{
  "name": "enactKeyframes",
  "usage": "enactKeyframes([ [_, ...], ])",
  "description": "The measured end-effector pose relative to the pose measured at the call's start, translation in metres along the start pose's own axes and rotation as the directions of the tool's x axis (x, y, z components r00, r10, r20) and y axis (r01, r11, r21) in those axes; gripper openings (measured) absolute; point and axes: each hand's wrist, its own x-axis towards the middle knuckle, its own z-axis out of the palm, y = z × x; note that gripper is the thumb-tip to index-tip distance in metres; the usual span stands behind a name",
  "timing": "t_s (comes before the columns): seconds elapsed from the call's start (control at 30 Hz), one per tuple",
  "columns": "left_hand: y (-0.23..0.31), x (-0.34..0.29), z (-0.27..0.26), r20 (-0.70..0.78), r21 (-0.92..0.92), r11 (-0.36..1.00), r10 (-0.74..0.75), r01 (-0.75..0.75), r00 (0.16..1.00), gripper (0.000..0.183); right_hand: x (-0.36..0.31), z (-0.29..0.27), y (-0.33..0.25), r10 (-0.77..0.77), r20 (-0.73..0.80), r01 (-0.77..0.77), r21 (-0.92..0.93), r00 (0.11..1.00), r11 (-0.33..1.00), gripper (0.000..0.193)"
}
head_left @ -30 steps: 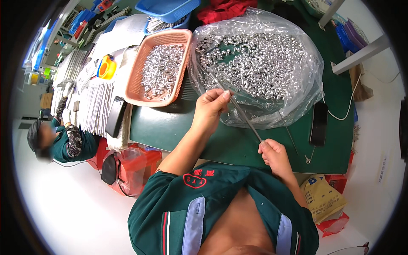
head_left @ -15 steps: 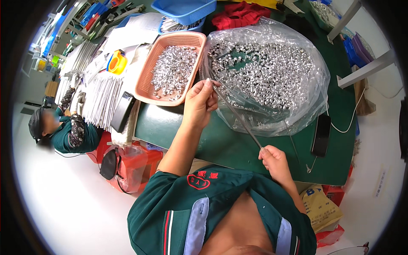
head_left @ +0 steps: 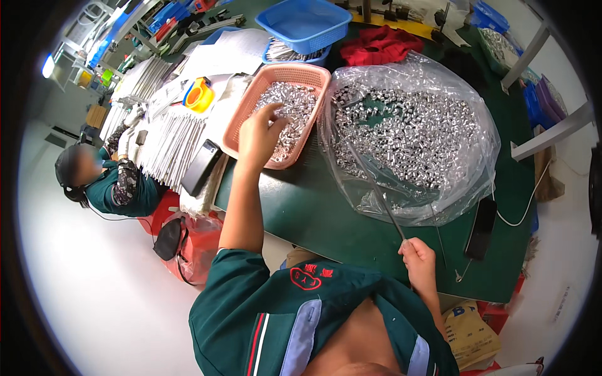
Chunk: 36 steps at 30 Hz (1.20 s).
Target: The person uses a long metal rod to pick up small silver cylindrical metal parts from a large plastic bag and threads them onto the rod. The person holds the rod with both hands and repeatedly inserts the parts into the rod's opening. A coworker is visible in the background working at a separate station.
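Pink basket: your left hand is over its metal parts, thumb and fingers apart. Your right hand is clamped on the grey rod.

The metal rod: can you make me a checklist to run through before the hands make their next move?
1. Right hand is holding the near end of the rod: ok.
2. Rod's far end reaches over the clear bag: ok.
3. Left hand is on the rod too: not ok, it is away from it, over the pink basket.
4. There are metal bits in the pink basket: ok, lots of them.
5. Left hand has picked up a bit: cannot tell, the bits are too small to see there.
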Motion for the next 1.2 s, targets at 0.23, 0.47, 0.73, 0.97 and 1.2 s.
enactKeyframes([
  [0.23,0.041,0.003,0.04,-0.065,-0.411,0.91,0.031,-0.056,0.997,0.021,-0.002,-0.009,0.01,0.005,-0.05,-0.005,0.004,0.999,1.0,0.024],
  [0.47,0.091,0.003,0.12,0.315,-0.272,0.929,0.334,-0.253,0.888,0.023,-0.01,-0.021,0.016,0.001,-0.05,0.002,0.061,0.999,0.998,0.026],
  [0.73,0.111,0.015,0.18,0.304,0.026,0.807,0.556,-0.59,0.774,0.057,-0.008,-0.026,0.02,0.01,-0.022,-0.007,0.158,1.0,0.987,0.023],
  [0.97,0.12,0.029,0.213,0.29,0.15,0.743,0.598,-0.652,0.747,0.047,-0.008,-0.03,0.021,-0.008,-0.02,0.011,0.151,1.0,0.989,0.021],
  [1.2,0.125,0.036,0.22,0.325,0.024,0.709,0.661,-0.705,0.676,0.033,-0.006,-0.032,0.027,-0.02,-0.007,0.021,0.141,1.0,0.99,0.022],
])
